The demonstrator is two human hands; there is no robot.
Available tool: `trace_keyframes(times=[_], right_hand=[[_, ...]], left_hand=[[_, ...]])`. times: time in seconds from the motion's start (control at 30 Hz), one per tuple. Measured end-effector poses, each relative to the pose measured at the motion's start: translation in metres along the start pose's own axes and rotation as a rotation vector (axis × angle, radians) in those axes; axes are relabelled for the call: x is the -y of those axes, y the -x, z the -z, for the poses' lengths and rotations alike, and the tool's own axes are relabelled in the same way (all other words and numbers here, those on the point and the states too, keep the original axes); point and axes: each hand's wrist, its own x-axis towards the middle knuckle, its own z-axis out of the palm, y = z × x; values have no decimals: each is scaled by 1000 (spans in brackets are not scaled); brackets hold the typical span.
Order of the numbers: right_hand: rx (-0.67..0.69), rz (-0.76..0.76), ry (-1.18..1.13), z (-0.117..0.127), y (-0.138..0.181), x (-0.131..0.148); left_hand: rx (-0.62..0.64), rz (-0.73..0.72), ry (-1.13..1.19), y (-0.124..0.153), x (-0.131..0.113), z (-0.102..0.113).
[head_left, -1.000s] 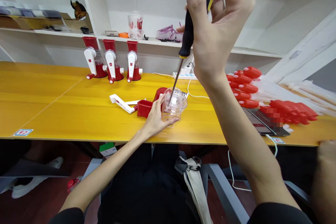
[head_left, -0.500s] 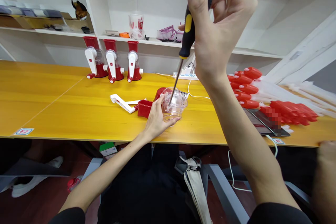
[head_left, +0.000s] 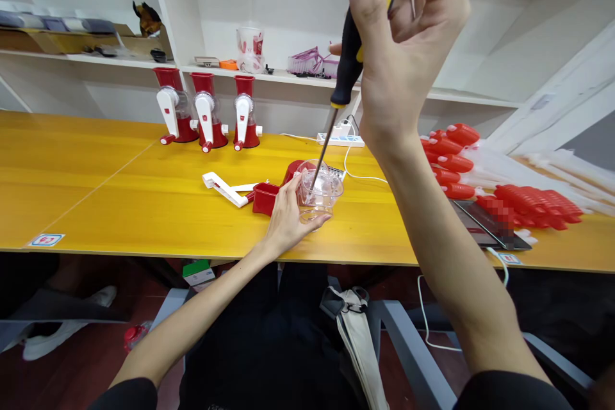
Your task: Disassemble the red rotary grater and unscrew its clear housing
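Turning in the right hand [head_left: 406,57] is what has just changed: in the head view, the yellow inlay on the handle of the screwdriver [head_left: 346,73] faces a different way than it did in the earlier pictures, while the right wrist stays almost where it was. The clear housing [head_left: 327,195], my landmark, keeps its place too, near the front edge of the table [head_left: 144,205]. The right hand is high above the clear housing, thumb and fingers wrapped around the handle; the shaft slants down, its tip inside the housing. Whether a screw sits under the tip is too small to tell. The left hand [head_left: 287,211] curls narrowly around the near left side of the housing, thumb in front, gripping it. Taken together, the spin above and the stillness below suggest that the driver is being rotated in place rather than lifted away.

Just left of the clear housing lies a red hopper [head_left: 264,198], with a white crank [head_left: 223,190] farther left. A red base [head_left: 293,172] is behind the housing, partly hidden. Well behind it and to the left stand three grinders [head_left: 205,112], upright; behind it to the right lies a power strip [head_left: 341,139].
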Motion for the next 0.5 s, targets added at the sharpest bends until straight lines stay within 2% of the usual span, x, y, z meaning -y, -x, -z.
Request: trace_keyframes(times=[0.13, 0.33, 0.5], right_hand=[[4, -4, -7, 1, -1, -3], [39, -118, -173, -1, 3, -5], [-7, -72, -117, 0, 1, -3]], left_hand=[[-5, -1, -6, 0, 1, -1], [-1, 3, -2, 0, 0, -1], [12, 8, 3, 0, -1, 1]])
